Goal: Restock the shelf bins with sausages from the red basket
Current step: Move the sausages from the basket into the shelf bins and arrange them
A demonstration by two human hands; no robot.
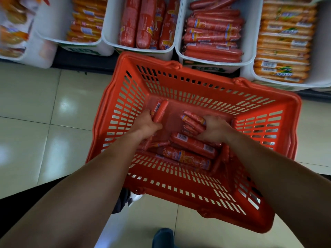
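The red basket (pixel 200 77) stands on the floor below me, with several red sausages (pixel 193 144) lying loose on its bottom. Both my hands are inside it. My left hand (pixel 146 124) is closed around small red sausages (pixel 160 110) that stick up from my fist. My right hand (pixel 215 128) grips a bundle of small red sausages (pixel 192 120) near the basket's middle. Beyond the basket, white shelf bins hold stock: one with thick red sausages (pixel 145 24) and one with thinner red sausages (pixel 213 33).
A white bin of orange sausage packs (pixel 86 20) sits at the far left, another with orange packs (pixel 284 42) at the far right. Glossy beige floor tiles (pixel 44 104) surround the basket. My shoes (pixel 163 237) show at the bottom edge.
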